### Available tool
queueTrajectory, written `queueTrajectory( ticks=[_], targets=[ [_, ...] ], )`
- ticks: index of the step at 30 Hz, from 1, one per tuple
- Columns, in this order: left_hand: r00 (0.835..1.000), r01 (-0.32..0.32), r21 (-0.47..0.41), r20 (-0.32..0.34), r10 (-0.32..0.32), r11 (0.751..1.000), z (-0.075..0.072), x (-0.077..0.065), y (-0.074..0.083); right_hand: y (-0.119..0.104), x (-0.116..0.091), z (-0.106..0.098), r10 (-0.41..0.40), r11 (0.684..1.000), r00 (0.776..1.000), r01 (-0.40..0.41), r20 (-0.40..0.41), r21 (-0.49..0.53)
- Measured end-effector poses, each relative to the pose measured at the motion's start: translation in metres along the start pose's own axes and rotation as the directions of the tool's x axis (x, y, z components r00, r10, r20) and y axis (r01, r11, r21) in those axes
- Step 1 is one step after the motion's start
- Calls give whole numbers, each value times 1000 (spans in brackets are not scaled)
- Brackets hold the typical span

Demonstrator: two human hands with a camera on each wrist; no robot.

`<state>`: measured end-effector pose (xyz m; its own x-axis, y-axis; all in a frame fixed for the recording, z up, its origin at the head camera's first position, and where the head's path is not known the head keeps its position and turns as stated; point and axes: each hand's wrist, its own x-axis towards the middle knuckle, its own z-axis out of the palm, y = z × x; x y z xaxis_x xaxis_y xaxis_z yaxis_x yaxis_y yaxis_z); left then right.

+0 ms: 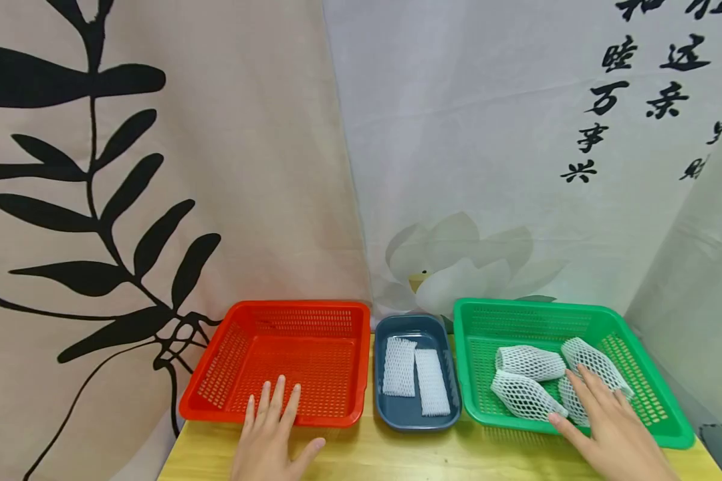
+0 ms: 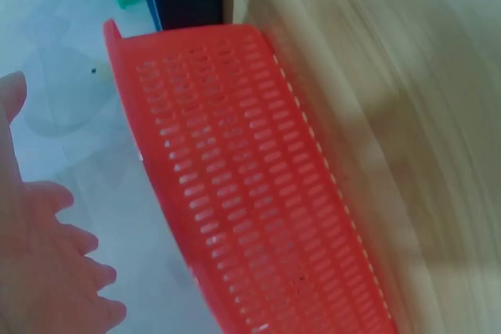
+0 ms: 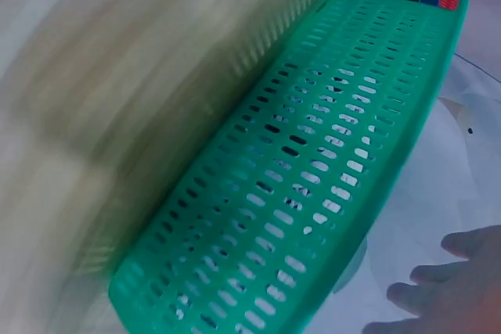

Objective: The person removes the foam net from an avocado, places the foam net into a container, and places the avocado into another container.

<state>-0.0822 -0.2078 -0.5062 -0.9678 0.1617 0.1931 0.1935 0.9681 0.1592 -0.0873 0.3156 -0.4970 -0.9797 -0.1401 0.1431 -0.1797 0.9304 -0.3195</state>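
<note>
My left hand (image 1: 269, 434) has its fingers straight and spread at the front edge of a red plastic basket (image 1: 313, 417); nothing is in it. The right hand (image 1: 616, 424), also with fingers extended, is over the front of a green plastic basket (image 1: 499, 314). Inside that basket lie several white foam net sleeves (image 1: 526, 395), rounded as if filled; their contents are hidden. One is partly covered by the right hand. Between the baskets is a dark blue tray (image 1: 400, 417) with two flat white foam net sleeves (image 1: 432, 382). Both wrist views show the hands apart from the basket walls.
All three containers stand side by side on a light wooden table (image 1: 421, 461). Behind them hangs a pale curtain (image 1: 265, 167) with black leaves and writing printed on it. The red basket's mesh floor shows.
</note>
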Motion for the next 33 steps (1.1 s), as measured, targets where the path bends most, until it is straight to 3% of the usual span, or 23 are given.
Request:
queueTrajectory(
  ticks=[3, 9, 12, 19, 24, 27, 33],
  targets=[
    [1000, 0, 9, -2, 0, 1000, 3, 1, 4, -3, 12, 1, 28, 998, 999, -30, 39, 47],
    [995, -69, 7, -77, 70, 998, 15, 4, 15, -2, 28, 7, 36, 997, 998, -40, 53, 68],
    [999, -44, -23, -3, 44, 999, 17, 6, 27, -1, 34, 12, 42, 996, 996, -48, 76, 73],
    [995, -101, -65, -2, 101, 993, 20, 11, 51, -5, 53, 23, 67, 992, 982, -86, 179, 96],
    [993, -83, -120, 75, 92, 989, 18, 18, 71, -5, 62, 29, 70, 992, 976, -89, 205, 85],
    [992, -89, -152, 76, 102, 984, 20, 20, 81, -4, 67, 32, 102, 989, 971, -122, 218, 81],
    [987, -161, -157, -22, 160, 974, 28, 25, 97, -3, 77, 39, 129, 981, 951, -163, 281, 102]
  ],
)
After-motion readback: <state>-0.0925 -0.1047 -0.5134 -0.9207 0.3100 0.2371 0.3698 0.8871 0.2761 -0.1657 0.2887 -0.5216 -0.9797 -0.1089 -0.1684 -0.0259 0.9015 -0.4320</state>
